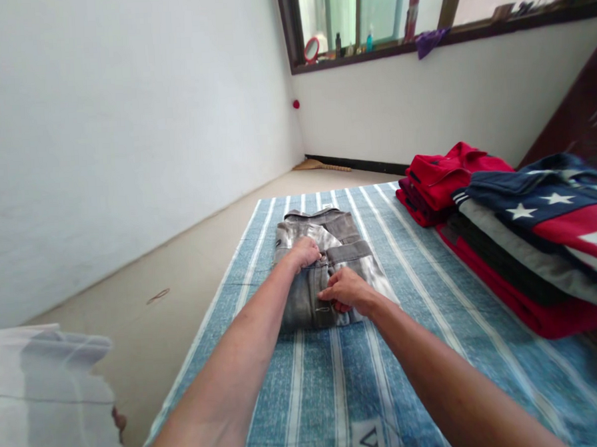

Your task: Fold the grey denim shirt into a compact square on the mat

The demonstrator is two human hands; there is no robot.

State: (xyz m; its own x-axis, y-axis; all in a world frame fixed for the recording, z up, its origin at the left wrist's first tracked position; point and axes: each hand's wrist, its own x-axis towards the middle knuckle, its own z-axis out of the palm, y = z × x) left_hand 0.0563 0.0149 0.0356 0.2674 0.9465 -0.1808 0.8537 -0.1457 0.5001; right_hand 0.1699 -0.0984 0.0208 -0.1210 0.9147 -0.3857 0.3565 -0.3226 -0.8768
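Observation:
A folded grey garment with faded pale patches [302, 296] lies flat on the blue striped bedcover [297, 397], its seams and a darker band showing on top. My left hand [306, 251] is closed, its fingertips pinching the cloth near the middle of the garment. Just nearer to me and to the right, my right hand [347, 290] rests on the same garment. Its index finger reaches along the front strip while the other fingers curl at the cloth; their tips are partly hidden.
To the right stand stacks of folded clothes, with a red garment [458, 168] and a star-patterned one [542, 204] on top. White cloth [42, 397] is at the lower left. A wall [123, 126] runs along the left; bottles and a mirror [312, 50] line the window sill.

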